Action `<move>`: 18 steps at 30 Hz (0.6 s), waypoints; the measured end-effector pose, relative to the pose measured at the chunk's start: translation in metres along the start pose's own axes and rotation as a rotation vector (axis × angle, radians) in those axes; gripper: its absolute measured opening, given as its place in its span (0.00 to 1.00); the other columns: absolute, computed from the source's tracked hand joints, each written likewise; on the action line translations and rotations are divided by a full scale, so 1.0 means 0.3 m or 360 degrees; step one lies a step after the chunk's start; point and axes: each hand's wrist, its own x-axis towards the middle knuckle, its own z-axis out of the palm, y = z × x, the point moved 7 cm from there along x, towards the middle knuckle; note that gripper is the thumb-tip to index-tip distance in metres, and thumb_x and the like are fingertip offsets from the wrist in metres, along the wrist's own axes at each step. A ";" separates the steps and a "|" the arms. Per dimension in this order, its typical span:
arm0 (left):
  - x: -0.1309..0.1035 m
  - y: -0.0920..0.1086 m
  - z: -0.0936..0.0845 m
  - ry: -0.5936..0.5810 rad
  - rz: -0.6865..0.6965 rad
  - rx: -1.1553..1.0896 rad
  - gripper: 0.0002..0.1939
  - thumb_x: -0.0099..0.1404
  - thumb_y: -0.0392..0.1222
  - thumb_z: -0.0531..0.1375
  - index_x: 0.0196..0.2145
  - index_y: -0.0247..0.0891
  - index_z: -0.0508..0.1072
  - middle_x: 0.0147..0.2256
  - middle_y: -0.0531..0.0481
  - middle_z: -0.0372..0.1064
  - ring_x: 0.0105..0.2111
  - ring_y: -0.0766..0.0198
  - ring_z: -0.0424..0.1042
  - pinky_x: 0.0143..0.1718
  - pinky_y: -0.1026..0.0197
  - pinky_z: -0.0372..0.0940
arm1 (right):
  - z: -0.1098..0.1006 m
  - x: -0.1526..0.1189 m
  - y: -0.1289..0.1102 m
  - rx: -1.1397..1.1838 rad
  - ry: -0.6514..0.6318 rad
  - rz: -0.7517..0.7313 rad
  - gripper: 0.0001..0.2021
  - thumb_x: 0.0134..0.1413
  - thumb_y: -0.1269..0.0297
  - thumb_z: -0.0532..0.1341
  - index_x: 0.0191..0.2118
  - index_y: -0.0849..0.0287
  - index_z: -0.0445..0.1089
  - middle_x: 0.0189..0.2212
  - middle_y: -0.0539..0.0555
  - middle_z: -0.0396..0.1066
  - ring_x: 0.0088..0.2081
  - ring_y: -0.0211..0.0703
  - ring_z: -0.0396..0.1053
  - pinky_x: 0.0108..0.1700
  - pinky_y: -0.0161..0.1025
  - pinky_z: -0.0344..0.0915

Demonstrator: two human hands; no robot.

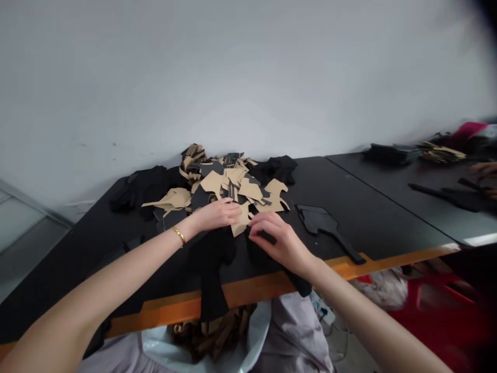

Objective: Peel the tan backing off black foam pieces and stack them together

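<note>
My left hand [223,213] reaches to the front of a heap of cut pieces, its fingers closed over the edge of a tan cut-out piece [241,221]. The thumb is hidden. From the other side my right hand [277,241] comes in with fingers curled and its fingertips pinched at the same piece's right edge. Below my left hand lies a black paddle-shaped piece [213,259], its narrow end hanging over the table edge. Another dark piece [301,284] lies partly beneath my right hand. Behind both hands is the heap of tan and black scraps [212,184].
A black paddle-shaped piece with a handle [320,223] lies to the right on the black table [310,186]. Orange tape [171,310] runs along the front edge. A bag of tan scraps [213,336] sits below. Another person's hand [485,168] is at far right.
</note>
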 end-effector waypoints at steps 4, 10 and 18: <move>-0.020 -0.028 -0.110 0.0335 -0.0195 0.0001 0.20 0.71 0.36 0.42 0.46 0.39 0.72 0.52 0.51 0.71 0.58 0.65 0.64 0.62 0.55 0.57 | -0.091 -0.124 -0.003 0.0014 0.0298 0.0089 0.02 0.60 0.72 0.59 0.35 0.59 0.68 0.40 0.55 0.70 0.46 0.40 0.67 0.49 0.39 0.65; -0.190 0.056 -0.410 0.1170 -0.1165 -0.0376 0.12 0.68 0.46 0.51 0.41 0.36 0.69 0.32 0.53 0.70 0.31 0.70 0.69 0.34 0.68 0.64 | -0.139 -0.227 0.061 0.0330 0.0767 0.0633 0.04 0.60 0.67 0.60 0.38 0.59 0.72 0.38 0.55 0.73 0.39 0.40 0.72 0.41 0.36 0.70; -0.244 0.383 -0.177 0.0015 -0.1210 -0.1370 0.18 0.67 0.51 0.55 0.25 0.36 0.70 0.23 0.58 0.63 0.25 0.74 0.62 0.27 0.70 0.54 | 0.076 -0.237 -0.101 0.1285 0.0234 0.1129 0.12 0.58 0.57 0.62 0.37 0.61 0.78 0.31 0.55 0.76 0.29 0.37 0.74 0.30 0.30 0.71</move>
